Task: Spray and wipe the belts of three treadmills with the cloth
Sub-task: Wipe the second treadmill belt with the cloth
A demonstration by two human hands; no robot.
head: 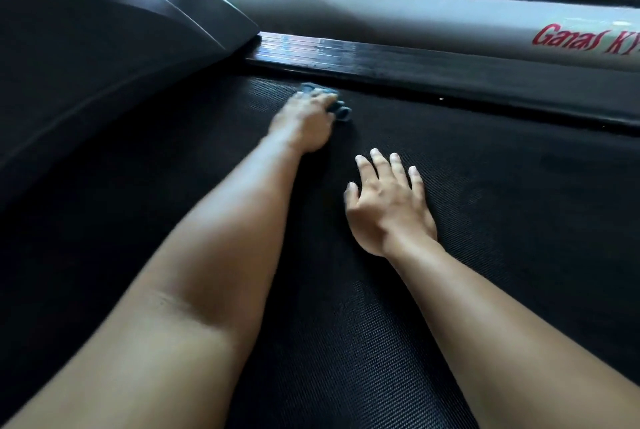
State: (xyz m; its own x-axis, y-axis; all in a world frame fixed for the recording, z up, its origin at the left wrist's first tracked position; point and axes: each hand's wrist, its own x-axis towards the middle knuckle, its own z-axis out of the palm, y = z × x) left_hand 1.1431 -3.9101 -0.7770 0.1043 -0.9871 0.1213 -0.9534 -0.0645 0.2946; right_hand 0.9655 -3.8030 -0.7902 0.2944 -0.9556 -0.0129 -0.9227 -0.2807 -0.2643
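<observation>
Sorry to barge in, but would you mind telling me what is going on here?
A person is leaning over a treadmill and wiping its belt. The left hand holds a bunched blue cloth down on the belt at its far edge, just short of the side rail and beside the motor cover. The right hand is open with its fingers spread, low over the belt nearer the camera. No spray bottle is in view.

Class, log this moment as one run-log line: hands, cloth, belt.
left hand on blue cloth, grip blurred | right hand flat on belt, fingers spread | blue cloth near side rail
</observation>
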